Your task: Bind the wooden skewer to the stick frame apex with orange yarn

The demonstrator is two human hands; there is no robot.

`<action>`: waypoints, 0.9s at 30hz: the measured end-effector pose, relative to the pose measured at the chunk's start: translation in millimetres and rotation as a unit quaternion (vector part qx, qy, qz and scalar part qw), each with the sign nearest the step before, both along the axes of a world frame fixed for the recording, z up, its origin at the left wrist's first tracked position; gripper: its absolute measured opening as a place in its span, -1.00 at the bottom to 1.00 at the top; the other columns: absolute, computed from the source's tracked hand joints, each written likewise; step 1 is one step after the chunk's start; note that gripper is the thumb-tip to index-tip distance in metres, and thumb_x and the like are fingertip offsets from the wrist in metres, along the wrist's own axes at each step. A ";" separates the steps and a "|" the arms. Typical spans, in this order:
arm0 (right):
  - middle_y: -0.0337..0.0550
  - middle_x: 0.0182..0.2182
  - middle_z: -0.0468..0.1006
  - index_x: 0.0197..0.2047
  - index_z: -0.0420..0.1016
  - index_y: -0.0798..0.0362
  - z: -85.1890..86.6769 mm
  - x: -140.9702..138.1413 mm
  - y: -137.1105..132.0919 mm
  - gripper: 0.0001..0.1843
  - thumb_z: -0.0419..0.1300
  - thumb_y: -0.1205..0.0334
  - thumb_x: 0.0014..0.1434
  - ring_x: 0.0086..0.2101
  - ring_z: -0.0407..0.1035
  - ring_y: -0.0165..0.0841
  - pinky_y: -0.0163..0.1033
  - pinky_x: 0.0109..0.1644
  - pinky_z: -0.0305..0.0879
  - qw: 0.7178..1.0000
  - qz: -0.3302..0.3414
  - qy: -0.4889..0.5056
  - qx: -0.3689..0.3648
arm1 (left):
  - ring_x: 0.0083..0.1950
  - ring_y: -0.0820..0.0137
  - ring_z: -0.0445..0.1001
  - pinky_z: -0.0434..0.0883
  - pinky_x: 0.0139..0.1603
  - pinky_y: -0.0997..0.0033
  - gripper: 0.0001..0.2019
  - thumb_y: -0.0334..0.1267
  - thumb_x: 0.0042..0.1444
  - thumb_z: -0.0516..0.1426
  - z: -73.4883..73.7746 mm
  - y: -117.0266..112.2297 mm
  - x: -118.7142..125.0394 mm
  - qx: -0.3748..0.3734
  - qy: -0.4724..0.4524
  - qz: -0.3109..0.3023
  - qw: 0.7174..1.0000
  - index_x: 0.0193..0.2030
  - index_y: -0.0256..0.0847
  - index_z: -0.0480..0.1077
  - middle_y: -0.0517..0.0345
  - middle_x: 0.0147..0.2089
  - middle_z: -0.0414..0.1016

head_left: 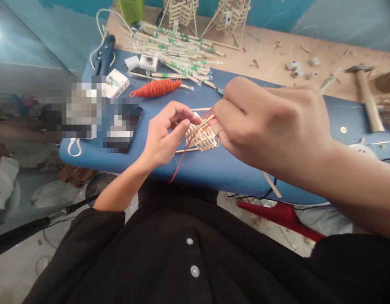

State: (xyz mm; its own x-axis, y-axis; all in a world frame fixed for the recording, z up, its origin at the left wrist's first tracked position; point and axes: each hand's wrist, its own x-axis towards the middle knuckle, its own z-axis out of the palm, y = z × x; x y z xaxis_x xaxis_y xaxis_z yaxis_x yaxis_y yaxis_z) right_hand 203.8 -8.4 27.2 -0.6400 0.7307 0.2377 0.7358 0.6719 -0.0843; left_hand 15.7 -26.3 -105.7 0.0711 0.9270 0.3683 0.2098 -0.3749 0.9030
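Observation:
My left hand (165, 135) is closed, thumb and index finger pinching one end of a thin wooden chopstick (203, 123). The chopstick slants up to my right hand (267, 122), whose fingers are curled tightly round its other end. Orange string (182, 158) runs from the right fingers across the stick, and its loose tail hangs toward the table edge. Below both hands lies a small lattice of stacked wooden sticks (203, 139) on the blue table surface (156, 156). My right hand hides part of the string. Another stick (272, 184) shows below my right wrist.
A spindle of orange string (156, 88) and wrapped chopsticks (182, 46) lie behind. A phone (131, 126), a small white box (117, 83) and a glue gun (105, 55) are left. A hammer (367, 97) lies right. Finished-looking stick frames (228, 17) stand at the back.

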 end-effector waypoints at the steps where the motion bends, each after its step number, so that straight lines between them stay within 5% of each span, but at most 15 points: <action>1: -0.11 -0.44 0.45 -0.50 0.30 0.11 0.5 0.1 -0.1 -0.54 0.00 0.24 0.48 -0.44 0.38 -0.46 -0.29 -0.41 0.10 1.000 -0.001 0.008 -0.016 | -0.10 0.36 0.70 0.63 -0.13 0.36 -0.93 -0.25 0.49 0.14 0.8 8.5 -0.3 -0.020 -0.009 -0.020 1.000 0.00 -0.09 0.46 0.14 -0.11 0.70; 4: -0.09 -0.44 0.46 -0.48 0.36 0.09 0.7 1.0 0.3 -0.51 -0.01 0.18 0.51 -0.36 0.47 -0.38 -0.30 -0.34 0.27 0.999 0.007 0.011 -0.034 | -0.19 0.38 0.71 0.62 -0.22 0.41 -0.91 -0.20 0.43 0.27 2.6 29.5 1.0 -0.056 -0.026 -0.069 0.996 -0.02 -0.10 0.49 0.20 -0.22 0.68; 10: -0.10 -0.43 0.46 -0.44 0.41 0.08 -1.4 1.8 2.5 -0.56 0.00 0.21 0.50 -0.39 0.41 -0.42 -0.33 -0.34 0.28 1.000 0.017 -0.008 -0.009 | -0.28 0.39 0.72 0.62 -0.31 0.44 -0.82 -0.18 0.29 0.42 3.9 44.3 -3.6 -0.055 -0.001 -0.108 0.993 -0.15 -0.15 0.53 0.21 -0.30 0.66; 20: -0.05 -0.26 0.58 -0.28 0.55 0.11 -4.6 2.1 6.7 -0.60 -0.08 0.32 0.43 -0.55 0.02 -0.46 -0.17 -0.46 -0.22 0.986 0.040 -0.139 0.079 | -0.34 0.43 0.68 0.57 -0.40 0.48 -0.83 -0.32 0.23 0.43 1.7 54.9 -14.3 -0.035 0.016 -0.108 0.993 -0.18 -0.14 0.53 0.23 -0.36 0.64; 27: -0.03 -0.27 0.63 -0.33 0.61 0.03 -1.5 11.0 15.3 -0.69 0.19 0.11 0.41 -0.42 0.35 -0.31 -0.12 -0.37 0.13 0.994 0.066 -0.079 0.036 | -0.28 0.41 0.70 0.62 -0.33 0.38 -0.91 -0.30 0.33 0.36 21.8 65.1 -28.9 0.010 0.061 -0.060 0.996 -0.15 -0.11 0.54 0.25 -0.31 0.58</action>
State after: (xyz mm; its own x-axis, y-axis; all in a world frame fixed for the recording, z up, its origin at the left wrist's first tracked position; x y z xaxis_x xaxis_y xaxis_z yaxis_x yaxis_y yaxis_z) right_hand 214.8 6.9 25.7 -0.7631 0.6219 0.1760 0.6405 0.7640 0.0774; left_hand -13.2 38.8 -83.9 0.2275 0.9012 0.3689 0.2705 -0.4224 0.8651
